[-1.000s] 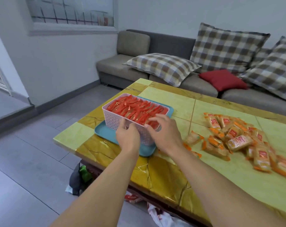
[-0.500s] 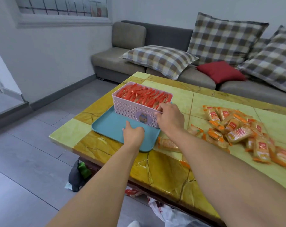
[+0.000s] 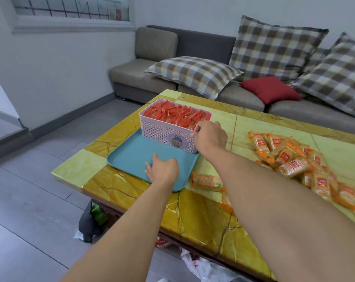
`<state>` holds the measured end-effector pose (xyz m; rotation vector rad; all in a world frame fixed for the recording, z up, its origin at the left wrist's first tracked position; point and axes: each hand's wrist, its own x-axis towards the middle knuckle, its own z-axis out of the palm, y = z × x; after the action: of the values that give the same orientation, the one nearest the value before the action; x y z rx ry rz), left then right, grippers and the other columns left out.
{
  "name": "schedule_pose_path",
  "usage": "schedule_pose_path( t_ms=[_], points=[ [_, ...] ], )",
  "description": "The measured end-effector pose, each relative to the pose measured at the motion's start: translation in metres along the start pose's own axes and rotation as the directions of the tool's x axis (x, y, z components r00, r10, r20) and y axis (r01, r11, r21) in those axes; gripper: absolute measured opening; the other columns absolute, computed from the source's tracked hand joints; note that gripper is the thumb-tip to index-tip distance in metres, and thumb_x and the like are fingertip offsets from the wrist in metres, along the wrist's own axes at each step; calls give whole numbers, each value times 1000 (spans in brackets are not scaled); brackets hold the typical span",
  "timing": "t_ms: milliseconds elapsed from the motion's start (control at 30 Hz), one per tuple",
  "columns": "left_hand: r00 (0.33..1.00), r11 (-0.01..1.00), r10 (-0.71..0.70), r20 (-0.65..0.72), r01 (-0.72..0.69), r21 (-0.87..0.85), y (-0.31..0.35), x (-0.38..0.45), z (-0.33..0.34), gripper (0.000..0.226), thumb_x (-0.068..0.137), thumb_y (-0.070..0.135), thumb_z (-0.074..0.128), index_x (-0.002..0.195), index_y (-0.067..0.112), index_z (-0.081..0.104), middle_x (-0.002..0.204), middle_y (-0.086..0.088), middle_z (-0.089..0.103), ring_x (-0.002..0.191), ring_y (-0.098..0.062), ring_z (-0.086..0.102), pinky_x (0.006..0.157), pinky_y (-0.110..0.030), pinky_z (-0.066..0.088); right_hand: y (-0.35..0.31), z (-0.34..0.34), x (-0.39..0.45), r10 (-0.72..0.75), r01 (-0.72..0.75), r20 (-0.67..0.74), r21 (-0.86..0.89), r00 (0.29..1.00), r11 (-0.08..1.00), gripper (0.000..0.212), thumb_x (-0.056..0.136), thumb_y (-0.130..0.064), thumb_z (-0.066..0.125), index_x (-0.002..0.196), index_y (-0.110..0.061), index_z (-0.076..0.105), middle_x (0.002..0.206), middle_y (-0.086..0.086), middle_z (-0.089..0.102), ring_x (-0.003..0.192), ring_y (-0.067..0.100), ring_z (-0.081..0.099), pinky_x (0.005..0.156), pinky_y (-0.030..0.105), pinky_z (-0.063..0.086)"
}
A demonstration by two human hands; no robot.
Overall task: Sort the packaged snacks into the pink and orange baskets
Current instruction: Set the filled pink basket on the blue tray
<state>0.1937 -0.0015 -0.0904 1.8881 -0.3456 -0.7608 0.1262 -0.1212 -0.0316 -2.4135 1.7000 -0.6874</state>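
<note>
Operator: Basket count from my feed: one pink basket (image 3: 168, 137), packed with red snack packets (image 3: 176, 115) too many for me to count. It stands at the far end of one teal tray (image 3: 129, 155) on the table (image 3: 203, 216).

Checker: Hands?

Operator: Two. My right hand (image 3: 210, 135) grips the basket's near right rim, fingers curled over the edge. My left hand (image 3: 162, 169) lies flat on the tray, fingers straight.

Checker: Remaining stock?

Operator: One heap of orange packets (image 3: 294, 165) at the right, uncountable, plus one single orange packet (image 3: 207, 181) just beside the tray. Behind: one sofa (image 3: 192, 45), three checked cushions, one red.
</note>
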Motion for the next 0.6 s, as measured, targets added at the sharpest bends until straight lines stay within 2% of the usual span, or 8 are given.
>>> schedule_pose_path(
  t_ms=[200, 300, 400, 467, 533, 600],
  points=[
    [1000, 1000, -3, -24, 2, -28, -1, 0, 1, 77, 93, 21, 58, 160, 22, 19, 168, -9, 11, 155, -33, 5, 124, -51, 14, -4, 6, 7, 6, -7, -47, -36, 999, 999, 15, 92, -26, 66, 78, -26, 65, 92, 2, 60, 82, 27, 58, 69, 33, 47],
    [998, 998, 3, -67, -7, -65, 0, 1, 3, 70, 95, 17, 51, 159, 21, 23, 167, -8, 16, 154, -32, 9, 124, -51, 15, -4, 6, 10, -34, 32, -42, -57, 999, 998, 11, 94, -21, 64, 84, -26, 68, 87, -1, 65, 83, 24, 58, 68, 32, 47],
    [993, 997, -13, -114, 4, -77, 3, -1, 4, 65, 96, 17, 47, 158, 20, 27, 166, -8, 19, 154, -31, 9, 124, -49, 13, -1, 4, 8, -83, 83, 3, -33, 997, 996, 11, 95, -26, 66, 99, -29, 75, 101, -1, 69, 89, 24, 62, 65, 29, 43],
    [989, 999, 0, -148, -8, -53, 5, -4, 6, 64, 96, 18, 49, 157, 19, 29, 166, -9, 22, 155, -30, 8, 125, -48, 10, 2, 2, 5, -135, 136, 32, -7, 990, 991, 16, 93, -33, 69, 107, -30, 76, 109, -2, 70, 99, 24, 64, 68, 31, 49],
    [983, 998, 54, -176, -56, -10, 7, -12, 11, 65, 95, 18, 52, 156, 16, 30, 165, -10, 24, 155, -30, 7, 125, -48, 7, 13, -5, 0, -197, 195, 71, 34, 978, 980, 25, 94, -35, 67, 118, -31, 73, 117, -4, 69, 109, 24, 63, 79, 35, 53],
    [975, 992, 127, -183, -130, -3, 9, -19, 18, 66, 94, 16, 53, 156, 14, 29, 164, -11, 25, 155, -29, 7, 125, -47, 6, 30, -14, -6, -252, 246, 94, 65, 963, 967, 32, 97, -32, 63, 128, -31, 67, 130, -5, 63, 120, 22, 58, 91, 37, 50]
  ],
)
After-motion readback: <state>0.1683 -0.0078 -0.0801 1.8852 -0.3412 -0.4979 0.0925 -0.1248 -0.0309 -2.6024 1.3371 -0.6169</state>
